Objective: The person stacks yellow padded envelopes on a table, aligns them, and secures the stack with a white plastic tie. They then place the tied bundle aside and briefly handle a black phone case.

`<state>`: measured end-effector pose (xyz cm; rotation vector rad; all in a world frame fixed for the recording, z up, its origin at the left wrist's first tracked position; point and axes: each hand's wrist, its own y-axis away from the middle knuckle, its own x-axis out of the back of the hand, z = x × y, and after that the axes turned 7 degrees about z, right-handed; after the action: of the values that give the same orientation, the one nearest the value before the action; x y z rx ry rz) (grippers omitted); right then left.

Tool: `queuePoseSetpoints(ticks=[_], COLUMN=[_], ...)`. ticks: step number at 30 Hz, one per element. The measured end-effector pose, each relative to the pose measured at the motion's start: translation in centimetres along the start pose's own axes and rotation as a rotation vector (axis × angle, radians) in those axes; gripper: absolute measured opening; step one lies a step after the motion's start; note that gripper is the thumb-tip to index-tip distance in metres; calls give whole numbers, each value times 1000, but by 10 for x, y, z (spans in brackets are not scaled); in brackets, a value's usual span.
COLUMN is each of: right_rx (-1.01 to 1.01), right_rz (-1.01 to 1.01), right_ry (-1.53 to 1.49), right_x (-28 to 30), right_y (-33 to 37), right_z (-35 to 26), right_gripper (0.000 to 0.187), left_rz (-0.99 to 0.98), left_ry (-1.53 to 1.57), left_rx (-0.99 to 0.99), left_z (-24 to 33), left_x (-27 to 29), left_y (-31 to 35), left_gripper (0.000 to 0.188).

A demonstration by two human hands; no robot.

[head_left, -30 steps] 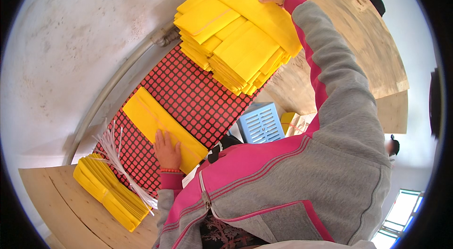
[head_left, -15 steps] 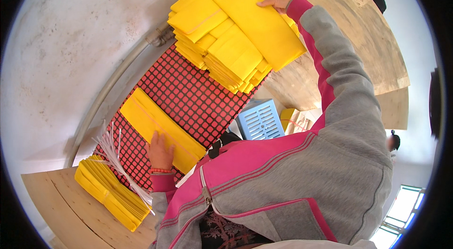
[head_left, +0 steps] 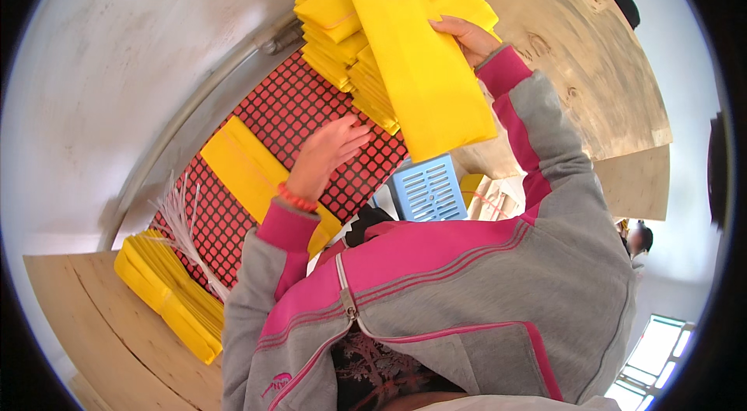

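My right hand [head_left: 469, 39] grips the edge of a long flat yellow folded piece [head_left: 416, 68], thumb on top, lifted at a slant in front of a big yellow stack [head_left: 331, 14]. My left hand [head_left: 331, 150] hovers over the red-and-black checked cloth [head_left: 272, 103], fingers stretched toward the raised piece and holding nothing. Beneath my left wrist another yellow folded piece [head_left: 243, 166] lies flat on the cloth, partly hidden by my sleeve.
A bundle of yellow folded pieces [head_left: 167, 298] rests on the wooden board at the lower left, beside white strips [head_left: 180, 228]. A blue slotted plastic stool [head_left: 430, 189] stands below the cloth's right edge. Bare wooden boards [head_left: 576, 53] extend right; a pipe [head_left: 167, 123] runs along the wall.
My left hand has risen off the flat yellow piece and moved up and right. My right hand has drawn the long piece off the stack, toward me.
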<state>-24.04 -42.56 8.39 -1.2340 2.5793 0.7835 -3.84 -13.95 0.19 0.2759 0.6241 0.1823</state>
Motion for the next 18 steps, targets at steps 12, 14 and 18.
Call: queuePoseSetpoints(ticks=[12,14,18], right_rx=[172,139,18], right_rz=[-23,-61,-126], right_ry=[238,183,114], right_x=[-159,-179,-212], right_y=[-7,-19,-40], right_z=[108,134,187], right_gripper=[31,30,27], left_rz=[259,330,467], left_ry=[-123,-103,0], left_rx=[-241,-217,-209], left_z=[-22,-33,-63], left_x=[31,47,76], left_y=[78,96,129], left_gripper=[29,30,30])
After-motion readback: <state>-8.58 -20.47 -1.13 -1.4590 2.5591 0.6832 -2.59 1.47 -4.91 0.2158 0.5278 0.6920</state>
